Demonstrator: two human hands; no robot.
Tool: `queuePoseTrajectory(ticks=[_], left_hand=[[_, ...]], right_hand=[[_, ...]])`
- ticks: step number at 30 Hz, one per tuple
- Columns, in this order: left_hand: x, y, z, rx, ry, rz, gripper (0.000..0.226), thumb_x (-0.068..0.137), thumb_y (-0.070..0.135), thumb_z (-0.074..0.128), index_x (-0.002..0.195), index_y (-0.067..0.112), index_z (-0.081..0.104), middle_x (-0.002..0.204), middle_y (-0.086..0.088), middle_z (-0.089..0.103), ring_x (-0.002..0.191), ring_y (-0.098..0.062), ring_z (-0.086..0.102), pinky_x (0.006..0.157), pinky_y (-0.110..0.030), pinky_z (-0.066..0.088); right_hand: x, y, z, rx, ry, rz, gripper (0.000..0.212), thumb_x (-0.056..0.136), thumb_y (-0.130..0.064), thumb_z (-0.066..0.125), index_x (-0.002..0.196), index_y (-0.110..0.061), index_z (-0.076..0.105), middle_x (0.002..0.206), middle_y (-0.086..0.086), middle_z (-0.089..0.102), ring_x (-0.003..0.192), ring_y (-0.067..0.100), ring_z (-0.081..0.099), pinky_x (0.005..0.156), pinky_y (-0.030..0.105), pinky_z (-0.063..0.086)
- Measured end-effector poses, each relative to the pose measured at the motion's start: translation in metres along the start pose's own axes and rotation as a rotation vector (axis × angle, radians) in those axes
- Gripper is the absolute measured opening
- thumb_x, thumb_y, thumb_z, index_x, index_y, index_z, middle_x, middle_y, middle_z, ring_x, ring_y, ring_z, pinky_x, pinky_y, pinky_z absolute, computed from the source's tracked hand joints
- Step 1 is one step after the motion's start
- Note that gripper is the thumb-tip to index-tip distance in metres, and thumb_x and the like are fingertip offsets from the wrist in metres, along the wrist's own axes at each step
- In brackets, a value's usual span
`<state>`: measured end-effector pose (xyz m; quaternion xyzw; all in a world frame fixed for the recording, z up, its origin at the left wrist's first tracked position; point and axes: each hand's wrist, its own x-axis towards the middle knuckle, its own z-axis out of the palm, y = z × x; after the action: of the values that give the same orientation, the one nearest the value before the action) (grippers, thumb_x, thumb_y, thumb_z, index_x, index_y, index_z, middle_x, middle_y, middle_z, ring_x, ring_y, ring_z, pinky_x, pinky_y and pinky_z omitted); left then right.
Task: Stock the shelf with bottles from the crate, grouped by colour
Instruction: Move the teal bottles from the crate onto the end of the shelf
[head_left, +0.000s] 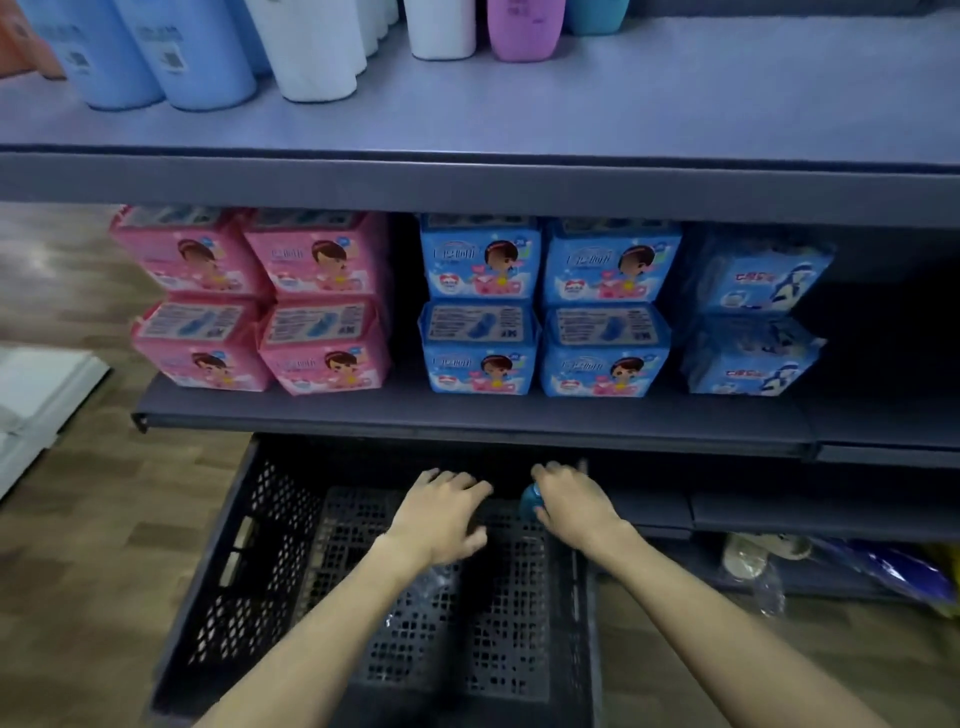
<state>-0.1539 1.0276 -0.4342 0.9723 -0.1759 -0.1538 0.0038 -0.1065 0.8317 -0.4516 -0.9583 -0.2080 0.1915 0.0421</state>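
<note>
Inside the black crate (218, 561), your right hand (574, 501) grips a blue bottle (532, 501) near its far wall; your left hand (441, 512) hovers beside it, fingers relaxed.

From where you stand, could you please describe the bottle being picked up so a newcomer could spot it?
Find the black perforated crate on the floor below the shelves. At its far end, the right hand grips a small blue bottle. It is the only coloured thing in the crate.

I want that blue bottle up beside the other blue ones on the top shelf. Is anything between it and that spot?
Yes. The right hand grips the blue bottle low in the crate, under the middle shelf of pink and blue packs. It must come out towards the person before rising to the top shelf.
</note>
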Motion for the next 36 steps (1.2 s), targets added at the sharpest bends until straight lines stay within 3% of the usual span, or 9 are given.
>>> queuePoseTrajectory(ticks=[2,9,14,22,32,36], left_hand=[[0.002,0.002,0.007,-0.011,-0.024,-0.021,0.058,0.088,0.049,0.045,0.141,0.027,0.041,0.134,-0.001,0.054,0.122,-0.024,0.050,0.110,-0.041,0.031],[0.017,0.014,0.030,-0.110,-0.119,-0.119,0.056,0.092,0.046,0.046,0.143,0.022,0.038,0.134,-0.005,0.053,0.122,-0.028,0.049,0.102,-0.041,0.036],[0.027,0.026,0.041,-0.133,-0.173,-0.172,0.055,0.094,0.042,0.048,0.144,0.020,0.035,0.138,-0.008,0.050,0.125,-0.030,0.047,0.104,-0.041,0.034],[0.022,0.034,0.059,-0.162,-0.255,-0.190,0.053,0.094,0.038,0.051,0.141,0.018,0.034,0.137,-0.012,0.051,0.125,-0.033,0.046,0.104,-0.042,0.034],[0.003,0.020,0.083,-0.164,-0.243,-0.239,0.052,0.091,0.035,0.052,0.138,0.019,0.036,0.131,-0.010,0.055,0.122,-0.032,0.050,0.103,-0.041,0.035],[-0.006,0.016,0.084,-0.160,-0.218,-0.249,0.050,0.092,0.035,0.050,0.137,0.018,0.036,0.130,-0.011,0.055,0.122,-0.031,0.049,0.104,-0.041,0.035]], right_hand=[[0.010,-0.003,0.008,-0.034,-0.040,0.017,0.034,0.093,-0.010,0.058,0.127,-0.010,0.052,0.119,0.011,0.058,0.110,0.030,0.058,0.102,0.051,0.043],[0.044,-0.017,0.025,-0.116,-0.126,0.099,0.046,0.086,0.002,0.063,0.130,-0.005,0.052,0.127,0.015,0.058,0.116,0.030,0.059,0.085,0.038,0.053],[0.059,-0.007,0.038,-0.133,-0.199,0.132,0.032,0.092,0.005,0.056,0.123,-0.004,0.061,0.125,0.013,0.063,0.113,0.027,0.064,0.083,0.034,0.053],[0.078,-0.004,0.072,-0.150,-0.271,0.141,0.036,0.097,0.005,0.044,0.130,-0.002,0.057,0.130,0.016,0.061,0.117,0.030,0.061,0.086,0.036,0.053],[0.077,-0.028,0.112,-0.288,-0.139,0.006,0.036,0.098,-0.007,0.048,0.134,-0.011,0.047,0.120,0.006,0.067,0.105,0.022,0.067,0.071,0.030,0.047],[0.070,-0.035,0.111,-0.249,-0.107,0.046,0.042,0.095,-0.007,0.052,0.136,-0.012,0.045,0.117,0.005,0.069,0.110,0.024,0.063,0.076,0.031,0.046]])
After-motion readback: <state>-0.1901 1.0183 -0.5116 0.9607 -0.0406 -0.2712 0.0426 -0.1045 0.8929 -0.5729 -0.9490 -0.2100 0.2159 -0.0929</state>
